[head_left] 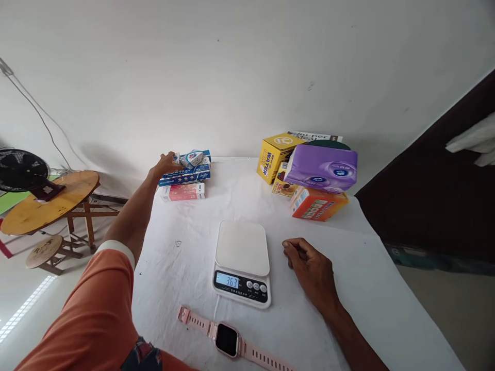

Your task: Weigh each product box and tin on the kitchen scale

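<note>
My left hand (165, 165) reaches to the far left of the table, its fingers closed around the end of a small whitish box (177, 158) on top of a pile. Beside it lies another small white-and-blue box (192, 159). Under them are flat blue boxes (185, 176), with a pink-and-white box (183, 192) in front. My right hand (311, 270) rests on the table in a loose fist, with nothing seen in it. Just left of it stands a white kitchen scale (242, 247) with a bare platform, its display reading 363.
A pink-strapped smartwatch (227, 340) lies in front of the scale. At the back right are a purple tissue pack (323, 167), a yellow box (274, 157), a smaller yellow box (283, 183) and an orange pack (317, 204). A wall (232, 77) borders the table's far edge.
</note>
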`<action>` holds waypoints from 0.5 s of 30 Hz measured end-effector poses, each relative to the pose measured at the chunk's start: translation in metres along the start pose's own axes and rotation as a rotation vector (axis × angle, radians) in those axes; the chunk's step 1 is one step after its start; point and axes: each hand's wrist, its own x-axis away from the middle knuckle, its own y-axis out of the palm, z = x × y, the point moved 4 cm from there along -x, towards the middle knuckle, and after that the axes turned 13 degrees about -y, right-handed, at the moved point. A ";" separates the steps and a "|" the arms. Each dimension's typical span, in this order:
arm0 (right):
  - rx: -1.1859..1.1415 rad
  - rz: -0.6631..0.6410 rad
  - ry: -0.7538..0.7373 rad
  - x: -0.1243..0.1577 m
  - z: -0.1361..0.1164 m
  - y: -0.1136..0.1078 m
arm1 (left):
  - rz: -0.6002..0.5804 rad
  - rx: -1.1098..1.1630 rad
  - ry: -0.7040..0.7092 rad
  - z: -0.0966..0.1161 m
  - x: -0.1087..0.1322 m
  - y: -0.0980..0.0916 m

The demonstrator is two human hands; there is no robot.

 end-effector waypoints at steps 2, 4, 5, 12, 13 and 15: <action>-0.011 0.004 -0.003 0.000 -0.002 0.000 | 0.033 0.034 -0.025 0.003 0.004 0.004; -0.019 0.005 -0.008 -0.001 -0.002 0.001 | 0.082 0.078 -0.060 0.005 0.006 0.008; -0.020 0.006 -0.010 -0.001 -0.002 0.001 | 0.110 0.102 -0.081 0.005 0.007 0.009; -0.032 0.024 -0.037 -0.002 -0.005 0.002 | 0.348 0.243 -0.121 -0.003 0.037 -0.014; -0.045 0.031 -0.041 -0.002 -0.005 0.002 | 0.394 0.275 -0.075 -0.005 0.050 -0.019; -0.060 0.036 -0.047 -0.002 -0.006 0.002 | 0.457 0.316 0.069 -0.006 0.082 -0.024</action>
